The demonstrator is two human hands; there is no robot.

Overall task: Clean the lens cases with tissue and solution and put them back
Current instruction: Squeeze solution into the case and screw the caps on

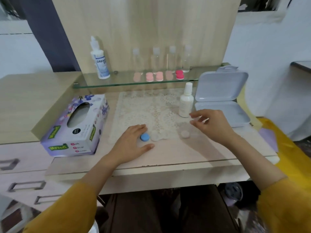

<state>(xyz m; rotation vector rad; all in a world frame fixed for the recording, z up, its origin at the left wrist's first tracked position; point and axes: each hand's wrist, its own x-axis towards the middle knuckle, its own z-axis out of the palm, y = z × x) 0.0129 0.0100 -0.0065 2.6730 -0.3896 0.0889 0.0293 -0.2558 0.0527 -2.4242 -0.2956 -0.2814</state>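
A lens case [149, 137] with one blue cap and one open clear well lies on the lace mat [148, 108]. My left hand [133, 143] holds its blue end between thumb and fingers. A loose whitish cap [185, 134] sits on the mat to the right. My right hand [212, 123] hovers above and right of that cap, fingers loosely curved, holding nothing. A small white solution bottle [185, 100] stands just beyond my right hand. The tissue box [76, 126] lies at the left.
A glass shelf [127, 84] at the back carries a larger solution bottle [100, 59], several clear bottles [171, 57] and several pink lens cases [159, 76]. An open pale blue box [220, 101] stands at the right. Drawers with handles [27, 185] are at the lower left.
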